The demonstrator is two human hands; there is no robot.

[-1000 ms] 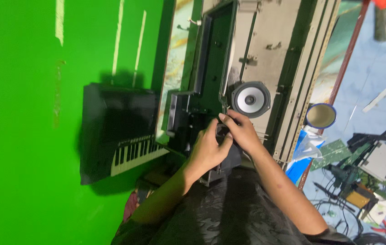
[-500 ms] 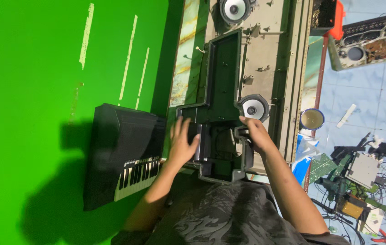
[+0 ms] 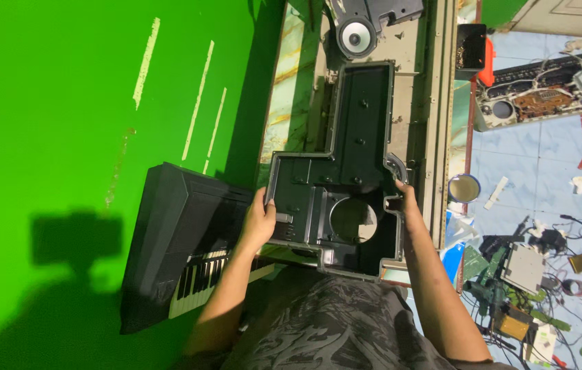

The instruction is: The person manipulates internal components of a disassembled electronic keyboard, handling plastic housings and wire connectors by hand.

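From the head camera, both hands grip a dark plastic shell (image 3: 346, 185), an L-shaped housing with raised walls and a round hole near its lower end. The left hand (image 3: 261, 223) is closed around the shell's left edge, thumb on the rim. The right hand (image 3: 404, 199) clasps the right edge, fingers curled over the wall, just beside a curved grey corner piece. The shell lies flat on a long beige workbench (image 3: 435, 137), its narrow arm stretching away from the person toward a round speaker (image 3: 355, 38) at the far end of the bench. Left of the bench, a black keyboard (image 3: 188, 253) leans on the green floor (image 3: 65, 137), its white keys showing near the left forearm. To the right, on pale blue tiles, a small round tin (image 3: 464, 187) stands near the bench, with a circuit board unit (image 3: 544, 96) farther off and a tangle of wires and tools (image 3: 530, 274) nearer the person
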